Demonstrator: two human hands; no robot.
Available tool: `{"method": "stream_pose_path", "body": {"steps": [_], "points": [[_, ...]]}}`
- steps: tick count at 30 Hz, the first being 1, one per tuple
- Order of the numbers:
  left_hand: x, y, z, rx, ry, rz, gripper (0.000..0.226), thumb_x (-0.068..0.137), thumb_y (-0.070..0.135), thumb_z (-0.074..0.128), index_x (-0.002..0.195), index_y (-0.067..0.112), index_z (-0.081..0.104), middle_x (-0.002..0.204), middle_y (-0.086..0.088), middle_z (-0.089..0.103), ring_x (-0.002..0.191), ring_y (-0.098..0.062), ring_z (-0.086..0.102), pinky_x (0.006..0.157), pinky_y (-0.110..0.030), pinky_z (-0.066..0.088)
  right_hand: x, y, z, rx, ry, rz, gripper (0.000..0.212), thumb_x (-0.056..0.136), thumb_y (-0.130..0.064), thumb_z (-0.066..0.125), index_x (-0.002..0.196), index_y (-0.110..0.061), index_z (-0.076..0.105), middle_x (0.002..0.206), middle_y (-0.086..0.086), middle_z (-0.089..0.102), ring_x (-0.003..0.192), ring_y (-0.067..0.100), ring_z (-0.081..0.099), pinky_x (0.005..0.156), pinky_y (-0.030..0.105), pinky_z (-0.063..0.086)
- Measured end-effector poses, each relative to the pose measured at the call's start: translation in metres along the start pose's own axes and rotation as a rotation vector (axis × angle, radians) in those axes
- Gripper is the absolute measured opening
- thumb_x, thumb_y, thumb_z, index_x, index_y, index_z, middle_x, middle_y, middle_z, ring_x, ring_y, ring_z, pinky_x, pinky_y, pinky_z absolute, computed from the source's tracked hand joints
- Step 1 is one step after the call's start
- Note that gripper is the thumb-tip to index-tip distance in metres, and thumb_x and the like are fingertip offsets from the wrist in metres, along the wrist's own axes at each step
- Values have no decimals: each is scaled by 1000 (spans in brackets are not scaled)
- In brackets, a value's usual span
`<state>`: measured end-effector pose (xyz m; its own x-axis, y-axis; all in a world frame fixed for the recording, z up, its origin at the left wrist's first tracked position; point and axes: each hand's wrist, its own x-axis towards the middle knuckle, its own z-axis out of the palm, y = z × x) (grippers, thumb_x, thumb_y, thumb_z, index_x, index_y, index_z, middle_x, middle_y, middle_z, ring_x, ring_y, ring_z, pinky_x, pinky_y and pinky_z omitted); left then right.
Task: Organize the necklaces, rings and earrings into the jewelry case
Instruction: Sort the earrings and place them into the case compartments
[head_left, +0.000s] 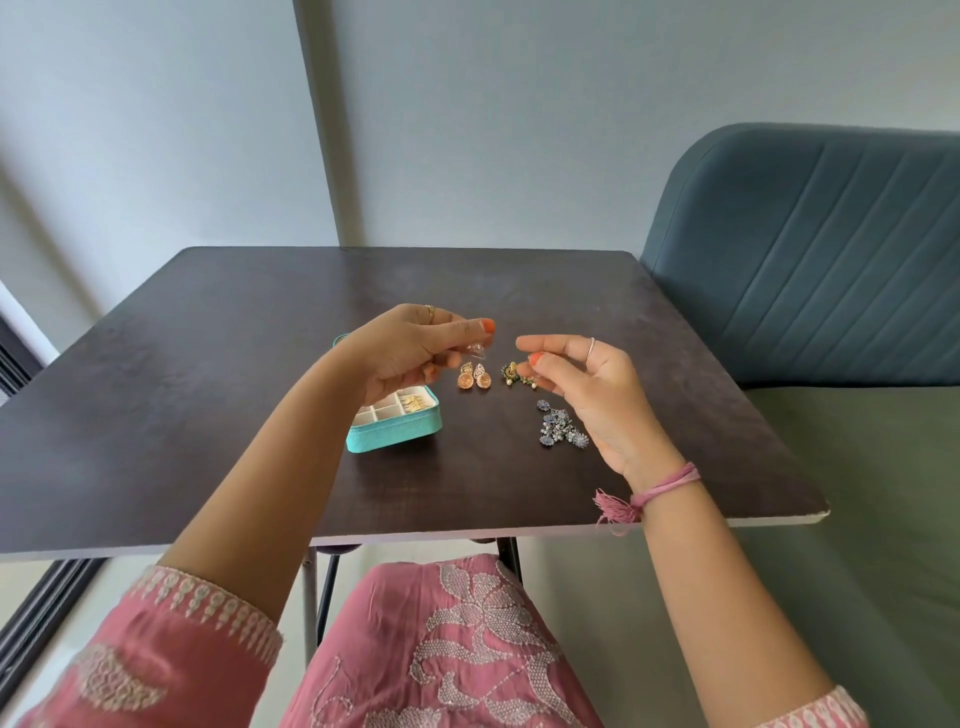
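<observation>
**Clutter at the table's centre, open board all round**

The dark table (208, 415) lies bare from 6 through 9 to 12 o'clock of the teal jewelry case (397, 426). At the case's 2 o'clock stand 2 gold earrings (474, 375), then green earrings (514, 374); blue earrings (561, 428) lie at its 3 o'clock. Narrow lanes separate these. Both hands hover above this cluster. A padded chair (805, 260) blocks the table's right edge.
</observation>
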<state>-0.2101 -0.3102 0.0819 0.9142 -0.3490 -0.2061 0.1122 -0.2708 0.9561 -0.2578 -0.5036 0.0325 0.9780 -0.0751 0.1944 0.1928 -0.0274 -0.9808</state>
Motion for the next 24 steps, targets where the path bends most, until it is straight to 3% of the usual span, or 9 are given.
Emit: {"method": "stream_pose_path", "body": {"steps": [2,7,9,14,19,24], "points": [[0,0,0,-3,0,20,32,79,39,71,96,11,74,92,-11,62,60,-5,47,56,-18,37,2,-2,2,-4,12,-57,22,90,-3,60,93,-21,74,84,-1,75,95,22,70,89,34,52],[1,0,-1,-32,7,79,24,83,26,71,99,8,73,94,-15,60,61,-7,44,53,-17,35,8,-11,5,51,7,-155,19,88,4,60,94,-10,72,104,7,65,93,19,71,81,24,52],[4,-1,-4,-23,15,97,19,83,26,72,97,12,74,93,-15,61,61,-7,45,51,-16,36,13,-12,6,90,-9,-153,17,88,5,61,93,-7,72,105,5,64,95,21,71,84,26,53],[12,1,-12,14,25,145,24,85,21,70,108,18,68,85,1,71,56,-2,52,49,-13,38,35,-12,4,156,-128,-29,15,89,2,60,96,-6,70,91,6,74,101,25,69,94,34,52],[38,-4,-26,196,79,120,18,84,26,71,100,17,73,82,0,69,55,1,51,51,-14,37,68,-1,3,89,-198,80,14,89,3,60,98,-3,69,95,11,73,99,23,70,92,30,54],[76,-10,-38,394,63,72,18,85,25,70,102,22,74,90,-1,70,69,-7,55,62,-23,39,109,25,4,-68,-211,194,14,89,2,61,98,-6,68,102,15,71,95,18,71,89,26,54]]}}
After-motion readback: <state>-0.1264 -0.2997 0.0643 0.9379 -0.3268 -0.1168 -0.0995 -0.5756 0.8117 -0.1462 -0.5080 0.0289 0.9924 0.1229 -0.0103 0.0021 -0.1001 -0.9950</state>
